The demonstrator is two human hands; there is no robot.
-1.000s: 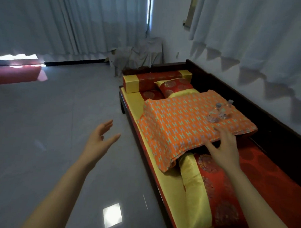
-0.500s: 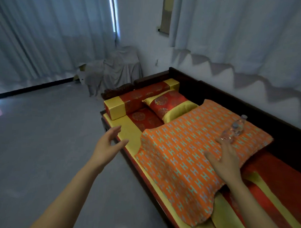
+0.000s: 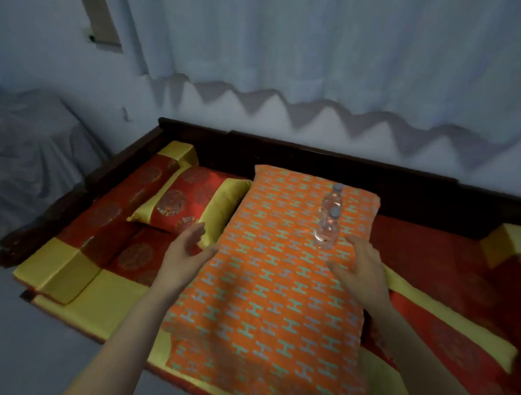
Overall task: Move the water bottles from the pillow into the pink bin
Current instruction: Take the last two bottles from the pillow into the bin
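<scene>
Right now, pillow: a big orange pillow (image 3: 268,286) with a teal H pattern lies across the daybed, one short end toward the camera, the other near the dark wooden back rail (image 3: 314,152).
Near bottle: a clear water bottle (image 3: 327,230) with a pale cap lies on the pillow's far right part, cap pointing away from the camera.
Far bottle: a second water bottle (image 3: 332,198) sits right behind the first, in line with it and seemingly touching; both are on the pillow, none lifted.
Pink bin: not in this view, so its place cannot be told.
Right hand: the right hand (image 3: 360,271) hovers over the pillow just short of the near bottle, palm down, fingers loosely spread and holding nothing; its fingertips (image 3: 356,243) are just beside the bottle's base, and contact cannot be told.
Left hand: the left hand (image 3: 183,253) is at the pillow's left edge, palm turned inward, fingers wide and empty.
Small cushion: a red and yellow cushion (image 3: 188,206) rests just left of the pillow, past the left hand.
Bolster: a long red bolster (image 3: 111,215) with yellow ends runs along the daybed's left side.
Backdrop: a pale curtain (image 3: 317,45) hangs over the wall behind the rail.
</scene>
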